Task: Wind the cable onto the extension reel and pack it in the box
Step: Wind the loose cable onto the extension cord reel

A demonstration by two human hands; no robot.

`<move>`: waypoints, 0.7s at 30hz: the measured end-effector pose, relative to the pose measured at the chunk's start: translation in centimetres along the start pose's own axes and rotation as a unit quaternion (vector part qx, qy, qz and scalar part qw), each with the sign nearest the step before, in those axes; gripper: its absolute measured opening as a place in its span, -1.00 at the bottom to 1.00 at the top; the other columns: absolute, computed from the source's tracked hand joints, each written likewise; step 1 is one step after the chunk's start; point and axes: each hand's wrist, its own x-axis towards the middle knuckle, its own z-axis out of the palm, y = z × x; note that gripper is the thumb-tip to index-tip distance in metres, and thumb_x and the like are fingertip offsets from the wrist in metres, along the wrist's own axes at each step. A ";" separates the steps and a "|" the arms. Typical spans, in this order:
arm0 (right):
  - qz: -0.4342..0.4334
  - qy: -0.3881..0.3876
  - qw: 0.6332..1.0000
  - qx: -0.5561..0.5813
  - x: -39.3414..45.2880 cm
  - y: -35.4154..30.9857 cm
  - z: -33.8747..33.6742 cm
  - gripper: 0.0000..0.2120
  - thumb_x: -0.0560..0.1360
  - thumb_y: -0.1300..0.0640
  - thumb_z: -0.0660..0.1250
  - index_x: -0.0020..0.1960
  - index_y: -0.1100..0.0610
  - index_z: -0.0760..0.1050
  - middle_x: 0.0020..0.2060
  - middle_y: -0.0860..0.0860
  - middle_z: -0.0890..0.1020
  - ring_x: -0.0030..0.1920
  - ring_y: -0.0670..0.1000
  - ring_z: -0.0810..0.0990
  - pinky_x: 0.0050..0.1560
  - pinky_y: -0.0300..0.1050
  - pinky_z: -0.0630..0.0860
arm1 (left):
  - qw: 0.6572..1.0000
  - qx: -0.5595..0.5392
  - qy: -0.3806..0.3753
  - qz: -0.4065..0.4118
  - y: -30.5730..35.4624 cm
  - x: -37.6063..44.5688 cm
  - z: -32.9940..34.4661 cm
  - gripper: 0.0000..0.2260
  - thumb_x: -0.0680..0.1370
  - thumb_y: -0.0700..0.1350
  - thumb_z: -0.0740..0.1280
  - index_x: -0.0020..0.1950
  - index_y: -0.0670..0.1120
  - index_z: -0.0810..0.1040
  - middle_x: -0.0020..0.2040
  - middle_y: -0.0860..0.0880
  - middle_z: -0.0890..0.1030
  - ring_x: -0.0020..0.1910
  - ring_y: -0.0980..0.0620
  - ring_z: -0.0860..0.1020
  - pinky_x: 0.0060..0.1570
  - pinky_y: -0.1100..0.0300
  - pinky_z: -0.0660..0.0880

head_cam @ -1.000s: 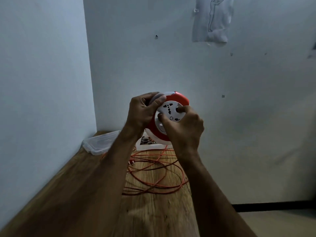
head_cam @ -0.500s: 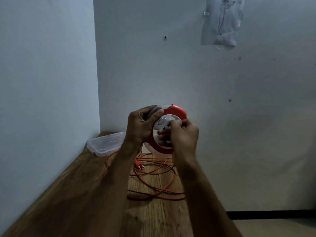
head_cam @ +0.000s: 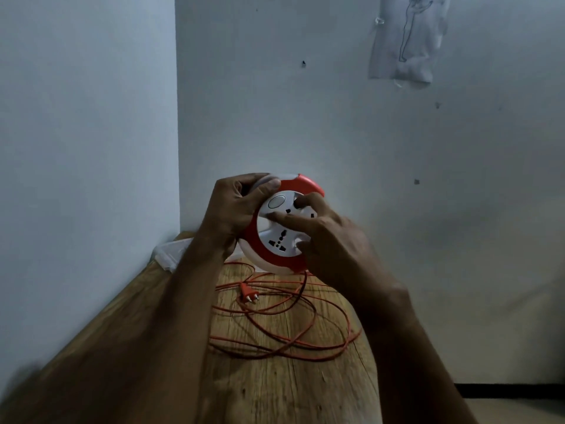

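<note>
Both hands raised before you.
Your left hand grips the extension reel by its rim; your right hand pinches its face.

Dim, bluish indoor light; its source cannot be told. The walls darken from upper left toward lower right. The forearms read as near-silhouettes, while the white face of the reel is brightest and sharp. Blur smears the lower-left corner. Wide-angle distortion bows the worktop edges.

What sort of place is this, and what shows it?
Probably a plain room at home: a wooden table in a corner of bare painted walls, a paper drawing stuck on the wall, a clear plastic box on the table.
</note>
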 end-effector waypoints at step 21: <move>0.101 0.260 0.954 0.114 0.0 -3.0 2.6 -0.44 0.44 -0.11 0.48 0.34 0.15 0.53 0.00 0.11 0.72 -0.19 0.05 0.72 -0.19 -0.10 0.69 | 0.998 0.038 -0.020 0.037 1.1 -0.1 -0.2 -0.85 0.54 0.01 0.44 0.10 0.13 0.66 0.00 0.17 0.73 -0.02 0.13 0.71 -0.13 0.25 0.65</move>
